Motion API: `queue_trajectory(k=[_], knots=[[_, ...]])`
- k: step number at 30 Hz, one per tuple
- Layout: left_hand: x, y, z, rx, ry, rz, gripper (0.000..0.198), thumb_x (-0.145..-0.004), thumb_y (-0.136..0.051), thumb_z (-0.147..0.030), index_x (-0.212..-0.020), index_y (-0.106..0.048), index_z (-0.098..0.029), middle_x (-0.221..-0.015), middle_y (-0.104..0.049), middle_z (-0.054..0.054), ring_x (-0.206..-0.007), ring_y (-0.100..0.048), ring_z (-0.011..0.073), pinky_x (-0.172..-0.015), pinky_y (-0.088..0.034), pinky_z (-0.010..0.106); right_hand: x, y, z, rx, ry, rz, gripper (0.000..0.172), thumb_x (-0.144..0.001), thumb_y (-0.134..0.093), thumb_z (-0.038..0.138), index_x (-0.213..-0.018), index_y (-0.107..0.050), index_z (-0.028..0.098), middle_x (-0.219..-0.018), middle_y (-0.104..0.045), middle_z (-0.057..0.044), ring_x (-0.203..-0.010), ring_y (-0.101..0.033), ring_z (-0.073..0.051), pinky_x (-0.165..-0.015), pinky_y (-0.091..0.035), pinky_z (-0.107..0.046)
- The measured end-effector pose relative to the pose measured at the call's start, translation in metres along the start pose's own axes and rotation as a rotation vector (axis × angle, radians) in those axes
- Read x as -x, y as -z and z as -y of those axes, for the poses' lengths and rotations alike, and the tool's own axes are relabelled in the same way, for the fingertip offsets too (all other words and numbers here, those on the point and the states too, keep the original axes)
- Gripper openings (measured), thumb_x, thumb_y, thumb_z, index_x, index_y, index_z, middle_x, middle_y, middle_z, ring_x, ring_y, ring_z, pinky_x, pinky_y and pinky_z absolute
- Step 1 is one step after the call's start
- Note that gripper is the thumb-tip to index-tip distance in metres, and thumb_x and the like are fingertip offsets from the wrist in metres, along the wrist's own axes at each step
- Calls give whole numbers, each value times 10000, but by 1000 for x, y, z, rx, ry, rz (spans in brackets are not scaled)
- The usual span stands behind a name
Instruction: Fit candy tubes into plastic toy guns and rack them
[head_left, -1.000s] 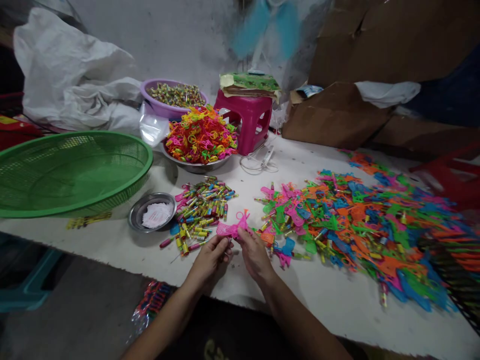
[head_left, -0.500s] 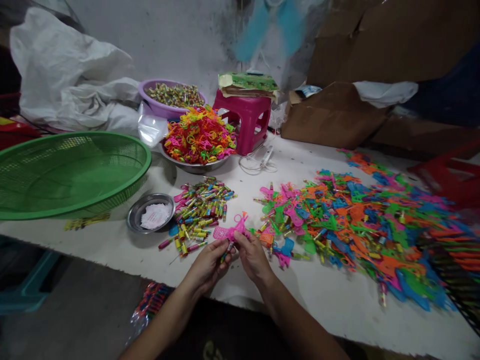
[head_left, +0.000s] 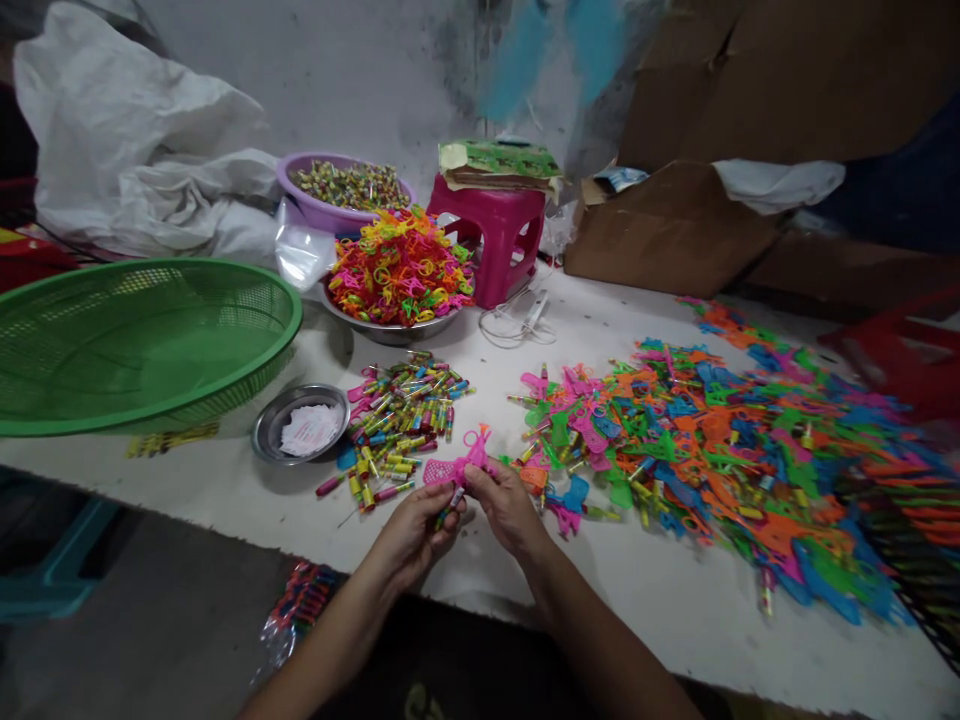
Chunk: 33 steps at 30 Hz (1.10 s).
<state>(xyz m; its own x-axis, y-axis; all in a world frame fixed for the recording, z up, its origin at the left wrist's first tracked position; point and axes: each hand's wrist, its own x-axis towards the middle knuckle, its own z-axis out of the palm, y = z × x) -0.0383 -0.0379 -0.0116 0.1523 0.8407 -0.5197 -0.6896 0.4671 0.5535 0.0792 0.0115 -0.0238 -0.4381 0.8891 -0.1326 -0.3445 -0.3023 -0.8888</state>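
Note:
Near the table's front edge, both hands meet around a pink plastic toy (head_left: 442, 471) with a ring on top. My left hand (head_left: 417, 532) pinches its lower part together with a small tube (head_left: 445, 513) with a shiny wrapper. The fingers of my right hand (head_left: 507, 505) are closed on the toy's right side. Just behind my left hand lies a pile of small yellow and red tubes (head_left: 409, 415). To the right of my right hand spreads a large heap of pink, green, orange and blue plastic toys (head_left: 697, 440).
A metal dish (head_left: 271, 426) of paper slips and a green basket (head_left: 282, 375) stand at left. Behind are a metal bowl (head_left: 420, 333) of colourful pieces, a purple basin (head_left: 300, 205), a pink stool (head_left: 496, 240) and a cardboard box (head_left: 667, 225).
My hands and the pink toy have shifted very slightly, with the grip much the same. The camera view has moved a little.

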Motion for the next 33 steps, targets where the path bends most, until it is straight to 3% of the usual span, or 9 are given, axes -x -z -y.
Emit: queue_trajectory(k=[8,16,21,24,27,29,33], knots=[[6,-4,-3,-9,-4,-49,140,-597,-665,-163,-702,-602,-97,-604,-548,15,-451,-424,27,-330,-247,107,0,0,6,54,5,60,154,-733,-606,326,-697,-599,176,-640,-535,29,-610,-474,-103,-622,-398,-230],[13,-7,-1,19,-11,-78,161,-590,-674,-211,-657,-603,-83,-569,-546,17,-414,-371,17,-319,-204,115,4,7,22,345,122,149,203,-749,-580,355,-690,-628,167,-647,-562,8,-625,-496,-122,-618,-414,-245],[12,-10,-3,-75,-49,-22,194,-575,-699,-231,-681,-590,-110,-562,-518,-14,-400,-325,11,-331,-149,130,7,16,31,405,136,211,184,-765,-561,332,-773,-664,180,-707,-601,-11,-694,-535,-146,-671,-426,-269],[9,-11,-5,-291,-232,17,174,-624,-676,-283,-675,-596,-137,-564,-511,-26,-417,-329,30,-375,-229,152,8,23,31,305,76,179,180,-708,-626,314,-838,-664,195,-836,-628,-28,-826,-557,-173,-756,-424,-298],[4,-10,-2,-582,-544,-118,154,-637,-673,-262,-762,-643,-176,-719,-582,13,-656,-505,116,-606,-387,205,11,28,26,50,-32,57,366,-602,-716,257,-955,-618,240,-946,-619,-24,-883,-566,-177,-764,-437,-305],[0,-9,4,-702,-716,-228,172,-647,-661,-238,-815,-656,-201,-824,-594,35,-804,-526,163,-738,-388,246,14,27,21,-108,-108,-39,348,-579,-725,279,-908,-621,237,-898,-629,-21,-802,-587,-168,-702,-458,-297],[-1,-4,15,-807,-807,-268,198,-711,-588,-228,-900,-647,-218,-839,-593,56,-818,-527,187,-785,-387,286,20,17,9,-122,-227,-63,324,-643,-634,452,-815,-642,177,-757,-637,-51,-658,-582,-179,-586,-460,-310]])
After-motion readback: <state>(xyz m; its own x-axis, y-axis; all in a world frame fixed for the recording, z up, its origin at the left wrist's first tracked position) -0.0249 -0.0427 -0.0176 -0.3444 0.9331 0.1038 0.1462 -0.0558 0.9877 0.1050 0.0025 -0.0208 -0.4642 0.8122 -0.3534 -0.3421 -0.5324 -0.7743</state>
